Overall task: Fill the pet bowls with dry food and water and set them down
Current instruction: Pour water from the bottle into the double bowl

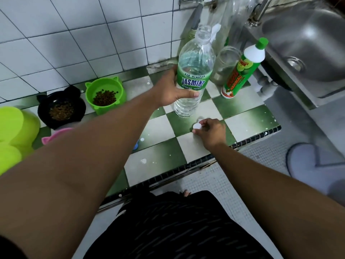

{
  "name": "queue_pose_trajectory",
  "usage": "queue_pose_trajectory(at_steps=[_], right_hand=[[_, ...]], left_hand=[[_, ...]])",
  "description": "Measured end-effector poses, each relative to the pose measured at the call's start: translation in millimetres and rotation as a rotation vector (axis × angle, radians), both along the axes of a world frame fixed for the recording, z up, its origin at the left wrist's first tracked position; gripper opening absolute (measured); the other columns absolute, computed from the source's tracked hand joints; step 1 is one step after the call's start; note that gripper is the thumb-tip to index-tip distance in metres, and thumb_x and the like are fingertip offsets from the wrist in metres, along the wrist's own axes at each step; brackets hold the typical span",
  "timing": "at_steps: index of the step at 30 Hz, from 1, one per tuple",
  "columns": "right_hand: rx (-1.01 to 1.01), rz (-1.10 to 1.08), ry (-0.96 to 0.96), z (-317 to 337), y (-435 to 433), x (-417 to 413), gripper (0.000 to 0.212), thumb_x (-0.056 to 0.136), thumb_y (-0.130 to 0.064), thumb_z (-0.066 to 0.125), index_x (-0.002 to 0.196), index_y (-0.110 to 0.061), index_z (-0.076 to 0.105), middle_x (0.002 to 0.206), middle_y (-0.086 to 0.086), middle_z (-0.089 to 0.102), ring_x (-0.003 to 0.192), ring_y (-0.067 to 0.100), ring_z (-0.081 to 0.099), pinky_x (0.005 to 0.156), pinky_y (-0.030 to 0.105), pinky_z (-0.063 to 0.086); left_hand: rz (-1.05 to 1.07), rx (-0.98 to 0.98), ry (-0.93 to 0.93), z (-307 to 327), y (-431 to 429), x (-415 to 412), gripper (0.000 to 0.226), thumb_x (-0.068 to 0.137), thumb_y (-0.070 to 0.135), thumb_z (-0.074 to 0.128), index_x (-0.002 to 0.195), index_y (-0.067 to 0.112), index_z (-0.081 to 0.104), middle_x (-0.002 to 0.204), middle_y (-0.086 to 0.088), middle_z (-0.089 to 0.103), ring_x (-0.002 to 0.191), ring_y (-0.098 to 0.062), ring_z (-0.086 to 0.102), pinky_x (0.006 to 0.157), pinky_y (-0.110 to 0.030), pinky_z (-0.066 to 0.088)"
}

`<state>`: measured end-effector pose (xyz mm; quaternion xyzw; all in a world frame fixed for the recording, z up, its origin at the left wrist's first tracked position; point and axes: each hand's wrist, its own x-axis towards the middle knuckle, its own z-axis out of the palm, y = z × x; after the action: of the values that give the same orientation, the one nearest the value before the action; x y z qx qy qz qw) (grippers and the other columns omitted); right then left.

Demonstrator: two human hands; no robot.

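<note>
A person stood at a green-and-white checked tiled surface [158, 156], seen from above, with both bare arms reaching forward.

The dry-food part of the task looked done. A black cat-eared bowl [56, 124] and a green cat-eared bowl [99, 108] sat side by side against the tiled wall at the left, each holding a small heap of brown kibble [105, 98]. A pink bowl [54, 137] poked out from under the left forearm, and its contents were hidden. No water showed in any bowl, so the watering appeared not yet begun, and setting the bowls down was left to do.

The left hand [169, 88] was wrapped around the green label of a clear plastic water bottle [194, 75], thumb across the front. The bottle was uncapped, more than half full and near upright in the middle of the surface. Whether its base rested on the tiles could not be told.

The right hand [211, 132] was near the front edge, just in front of the bottle. Its fingertips pinched the bottle's small white cap [197, 126] low against the tiles, with the other fingers curled in.

Behind the water bottle stood an empty glass jar [225, 66] and a dish-soap bottle [240, 71] with a green cap. A steel sink [308, 43] lay to the right, and a lime-green container [15, 131] sat at the far left.
</note>
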<state>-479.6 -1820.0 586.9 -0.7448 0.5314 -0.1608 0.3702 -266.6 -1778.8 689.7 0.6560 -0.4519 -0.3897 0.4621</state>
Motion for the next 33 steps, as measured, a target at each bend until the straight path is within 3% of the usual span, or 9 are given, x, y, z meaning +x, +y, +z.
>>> queue_pose_trajectory(at_steps=[3,6,15,19,24,26,29,33], right_hand=[[-0.066,0.014,0.098,-1.7,-2.9,2.7,0.035,0.066,-0.037,0.088,0.09,-0.015,0.075,0.101,0.012,0.068,0.104,0.034,0.058,0.097,0.036,0.045],[-0.059,0.018,0.133,-2.5,-3.7,0.8,0.039,0.067,-0.038,0.088,0.095,-0.012,0.076,0.107,0.014,0.065,0.109,0.034,0.054,0.095,0.032,0.04],[-0.037,0.039,0.14,-4.2,-2.7,-1.1,0.047,0.064,-0.042,0.089,0.1,-0.014,0.075,0.11,0.013,0.065,0.107,0.031,0.056,0.095,0.033,0.045],[-0.043,0.025,0.085,2.3,-1.3,-2.9,0.055,0.063,-0.041,0.09,0.104,-0.011,0.069,0.109,0.012,0.063,0.107,0.03,0.055,0.095,0.038,0.046],[-0.046,-0.018,-0.073,17.8,-4.2,5.6,0.072,0.061,-0.048,0.09,0.117,-0.014,0.059,0.104,0.001,0.058,0.097,0.026,0.06,0.084,0.043,0.054],[-0.022,-0.022,-0.142,28.5,-8.0,14.3,0.08,0.063,-0.043,0.091,0.127,-0.012,0.053,0.11,0.0,0.057,0.104,0.024,0.058,0.09,0.045,0.053],[0.002,-0.013,-0.205,37.5,-16.0,27.4,0.093,0.063,-0.041,0.091,0.137,-0.01,0.046,0.124,0.004,0.057,0.115,0.022,0.055,0.098,0.044,0.049],[0.051,0.067,-0.253,47.9,-18.0,37.9,0.093,0.064,-0.035,0.091,0.141,-0.014,0.045,0.134,0.003,0.057,0.118,0.016,0.054,0.101,0.034,0.046]], left_hand=[[0.006,-0.011,0.003,0.4,0.6,-1.2,0.094,0.062,0.027,0.099,0.141,0.015,0.05,0.127,0.003,0.071,0.118,-0.009,0.067,0.108,-0.037,0.051],[0.011,-0.007,0.003,1.0,2.1,-3.1,0.096,0.061,0.028,0.099,0.143,0.018,0.049,0.128,0.006,0.071,0.119,-0.007,0.066,0.108,-0.035,0.051],[0.022,-0.011,0.009,1.3,4.7,-6.8,0.107,0.052,0.047,0.1,0.143,0.022,0.05,0.129,0.008,0.071,0.123,-0.01,0.064,0.112,-0.044,0.048],[0.02,-0.018,0.024,2.5,5.2,-8.6,0.106,0.052,0.045,0.101,0.142,0.02,0.051,0.129,0.006,0.071,0.123,-0.013,0.065,0.111,-0.045,0.048],[0.056,-0.027,0.002,10.1,4.1,-12.2,0.108,0.051,0.039,0.103,0.142,0.02,0.048,0.127,0.005,0.071,0.119,-0.012,0.066,0.106,-0.041,0.053],[0.087,-0.061,-0.007,15.0,3.3,-15.6,0.105,0.054,0.03,0.102,0.143,0.019,0.047,0.127,0.005,0.07,0.117,-0.008,0.066,0.105,-0.034,0.054],[0.11,-0.102,-0.002,17.4,3.5,-19.9,0.102,0.055,0.027,0.102,0.141,0.017,0.049,0.126,0.004,0.07,0.117,-0.009,0.067,0.105,-0.036,0.053],[0.174,-0.097,-0.033,15.9,3.9,-26.4,0.102,0.052,0.042,0.101,0.138,0.017,0.052,0.124,0.004,0.072,0.114,-0.011,0.069,0.101,-0.041,0.057]])
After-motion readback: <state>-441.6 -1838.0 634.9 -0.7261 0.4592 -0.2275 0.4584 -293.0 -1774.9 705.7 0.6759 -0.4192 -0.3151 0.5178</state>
